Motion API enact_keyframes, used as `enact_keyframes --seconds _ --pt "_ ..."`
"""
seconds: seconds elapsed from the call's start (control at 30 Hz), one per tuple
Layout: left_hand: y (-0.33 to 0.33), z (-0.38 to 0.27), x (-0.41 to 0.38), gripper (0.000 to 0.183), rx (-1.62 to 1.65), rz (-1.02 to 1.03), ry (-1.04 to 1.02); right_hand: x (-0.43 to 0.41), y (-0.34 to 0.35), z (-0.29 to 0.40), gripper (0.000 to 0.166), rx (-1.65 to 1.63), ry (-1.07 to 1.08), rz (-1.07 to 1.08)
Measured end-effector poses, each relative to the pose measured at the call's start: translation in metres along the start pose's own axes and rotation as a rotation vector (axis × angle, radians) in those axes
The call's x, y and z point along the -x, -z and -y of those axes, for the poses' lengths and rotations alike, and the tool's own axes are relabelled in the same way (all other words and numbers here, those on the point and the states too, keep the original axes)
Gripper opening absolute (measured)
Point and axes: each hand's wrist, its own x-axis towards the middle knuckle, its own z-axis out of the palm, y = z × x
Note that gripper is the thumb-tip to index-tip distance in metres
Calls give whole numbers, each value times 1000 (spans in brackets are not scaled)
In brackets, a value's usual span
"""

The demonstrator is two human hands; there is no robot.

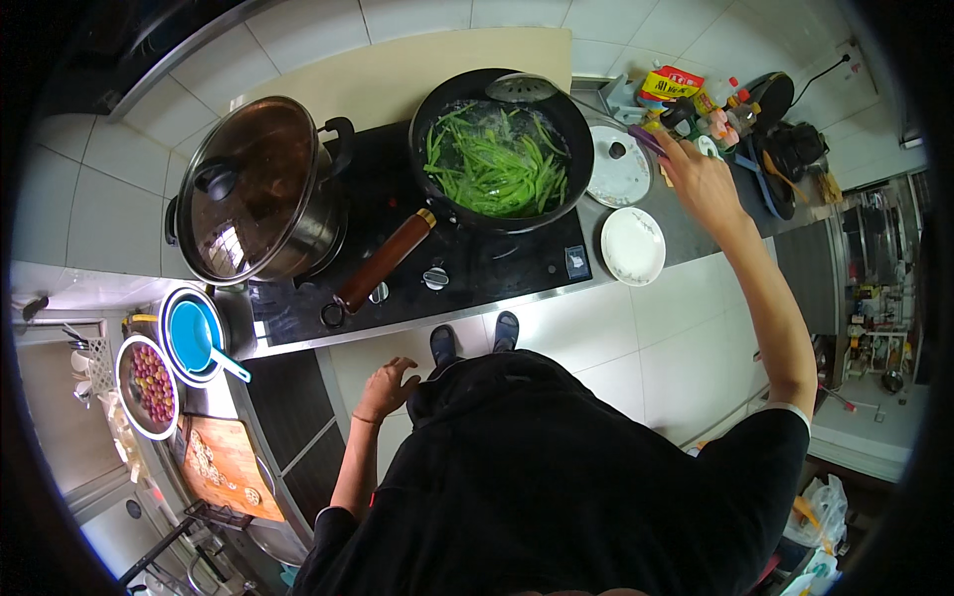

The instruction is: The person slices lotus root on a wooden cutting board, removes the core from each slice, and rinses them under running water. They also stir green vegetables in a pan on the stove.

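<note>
My right hand grips the purple handle of a slotted metal skimmer. The skimmer's perforated head is over the far rim of a black wok. Inside the wok, green bean strips sit in bubbling water. The wok's brown wooden handle points toward me and to the left. My left hand hangs beside my body, holding nothing, with its fingers loosely curled and apart. Just right of the wok are a white patterned lid with a black knob and a white plate.
A large lidded steel pot occupies the left of the black cooktop. Farther left are a blue strainer ladle, a bowl of red and yellow fruit, and a cutting board with slices. Bottles crowd the right counter.
</note>
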Motion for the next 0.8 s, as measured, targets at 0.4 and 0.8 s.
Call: enact_keyframes --seconds 0.4,0.8 --pt "-7 -3 7 23 36 28 -9 -17 64 -1 18 -449 -131 563" --pt "-6 3 10 23 19 30 -2 3 -14 8 22 -1585 -738 1047"
